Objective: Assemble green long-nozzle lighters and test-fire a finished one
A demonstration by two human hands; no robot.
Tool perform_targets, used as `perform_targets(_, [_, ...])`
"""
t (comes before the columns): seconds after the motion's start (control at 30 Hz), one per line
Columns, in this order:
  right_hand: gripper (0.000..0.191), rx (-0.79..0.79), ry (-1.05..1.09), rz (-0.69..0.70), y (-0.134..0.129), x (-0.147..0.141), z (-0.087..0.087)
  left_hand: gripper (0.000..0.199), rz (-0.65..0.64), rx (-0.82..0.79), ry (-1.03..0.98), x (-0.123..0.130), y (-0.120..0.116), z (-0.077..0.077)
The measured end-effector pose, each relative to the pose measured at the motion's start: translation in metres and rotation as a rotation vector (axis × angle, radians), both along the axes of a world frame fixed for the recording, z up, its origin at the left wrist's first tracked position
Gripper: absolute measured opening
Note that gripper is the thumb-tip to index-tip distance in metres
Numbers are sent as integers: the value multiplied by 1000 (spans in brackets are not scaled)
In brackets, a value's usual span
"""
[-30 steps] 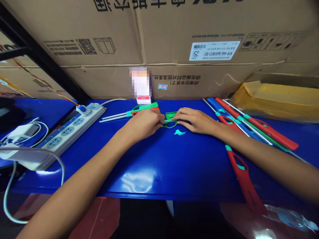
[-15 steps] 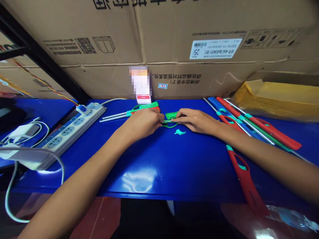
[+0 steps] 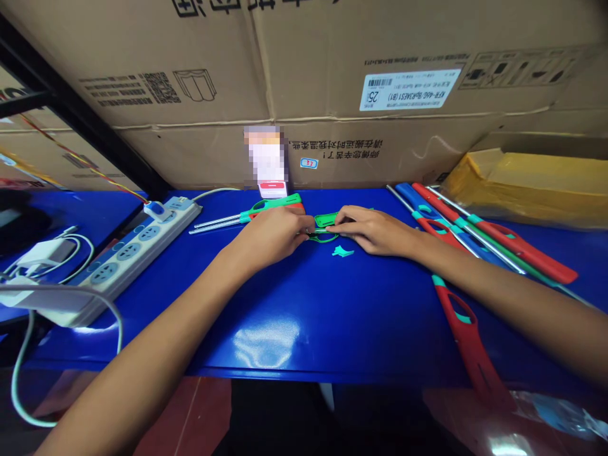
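Both hands are closed at the middle of the blue table, with a green gas lighter casing (image 3: 326, 220) between them. My left hand (image 3: 284, 233) pinches the left end of the lighter, and its fingertips partly hide what they grip. From the other side, my right hand (image 3: 371, 230) holds the lighter between thumb and fingers. A thin metallic strip shows between the fingertips. Just below lies a loose teal trigger piece (image 3: 342, 251), touched by neither hand. Behind my left hand rest a green lighter (image 3: 280, 201) and a red one, their metal tubes pointing left.
Several red, blue and green lighters lie at the right, including a red lighter (image 3: 468, 329) near the front edge. A white power strip (image 3: 137, 247) with cables stands left. A lit phone (image 3: 273, 188) leans on the cardboard box (image 3: 199, 145). A yellow-taped package (image 3: 536, 183) sits back right.
Almost nothing differs. The view has shifted slightly, and both hands keep their hold on the green lighter with only tiny finger movement.
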State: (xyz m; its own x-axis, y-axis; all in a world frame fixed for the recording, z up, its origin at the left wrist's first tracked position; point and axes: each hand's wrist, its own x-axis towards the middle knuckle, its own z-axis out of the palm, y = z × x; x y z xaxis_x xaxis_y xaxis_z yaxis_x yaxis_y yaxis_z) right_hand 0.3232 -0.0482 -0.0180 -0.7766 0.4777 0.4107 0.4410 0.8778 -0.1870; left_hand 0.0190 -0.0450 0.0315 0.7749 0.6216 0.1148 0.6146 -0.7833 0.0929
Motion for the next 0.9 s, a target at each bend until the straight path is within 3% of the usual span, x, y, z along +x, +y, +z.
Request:
perform_targets(0.2, [39, -32, 23, -8, -3, 0, 1, 19, -98, -38, -89, -3, 7, -4])
perform_targets(0.53, [39, -15, 4, -14, -4, -1, 1, 17, -53, -34, -73, -3, 4, -4])
perform_targets(0.9, [40, 9, -12, 0, -2, -2, 1, 18, -89, -74, -61, -3, 6, 0])
